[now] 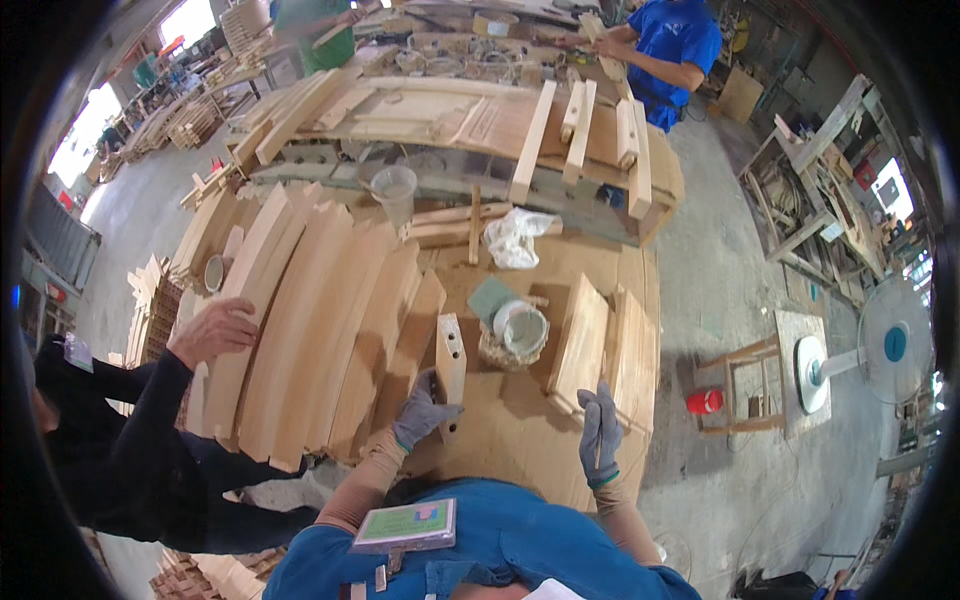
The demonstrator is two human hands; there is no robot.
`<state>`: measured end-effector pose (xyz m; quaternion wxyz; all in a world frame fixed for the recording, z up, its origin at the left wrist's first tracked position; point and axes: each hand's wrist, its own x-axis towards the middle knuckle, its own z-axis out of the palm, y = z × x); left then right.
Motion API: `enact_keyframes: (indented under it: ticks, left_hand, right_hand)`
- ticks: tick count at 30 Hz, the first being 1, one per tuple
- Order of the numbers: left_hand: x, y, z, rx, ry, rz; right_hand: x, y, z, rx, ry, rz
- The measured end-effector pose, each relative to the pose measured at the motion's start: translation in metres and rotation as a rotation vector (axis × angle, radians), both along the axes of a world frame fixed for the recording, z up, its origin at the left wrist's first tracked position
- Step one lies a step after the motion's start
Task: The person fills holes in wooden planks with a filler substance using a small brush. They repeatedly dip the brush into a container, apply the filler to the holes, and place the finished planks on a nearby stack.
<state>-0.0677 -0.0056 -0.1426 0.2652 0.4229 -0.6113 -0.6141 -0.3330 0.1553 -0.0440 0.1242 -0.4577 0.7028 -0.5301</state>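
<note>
head view — wooden block [451, 372], long axis bottom-to-top

On our right we saw a white fan [897, 342] on a wooden stand [790, 325], a red container [705, 402] by the stand's legs, and a timber rack [800, 238] farther back. Ahead of us were a person in blue [677, 45] and another in green [315, 35]; at our left stood a person in dark clothing [140, 470].
</note>
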Motion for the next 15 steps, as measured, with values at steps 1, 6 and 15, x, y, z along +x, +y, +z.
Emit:
enact_keyframes:
  ticks: [1,6,15]
  left_hand:
    - [-0.004,-0.005,0.006,0.019,0.021,0.005]
    - [-0.025,-0.058,0.093,0.167,0.219,-0.004]
    - [-0.122,-0.237,0.262,0.27,0.466,-0.019]
  right_hand:
    - [-0.007,-0.008,-0.01,0.006,0.017,-0.038]
    - [-0.043,-0.038,-0.048,0.041,0.166,-0.124]
    - [-0.084,-0.061,-0.093,0.138,0.5,-0.095]
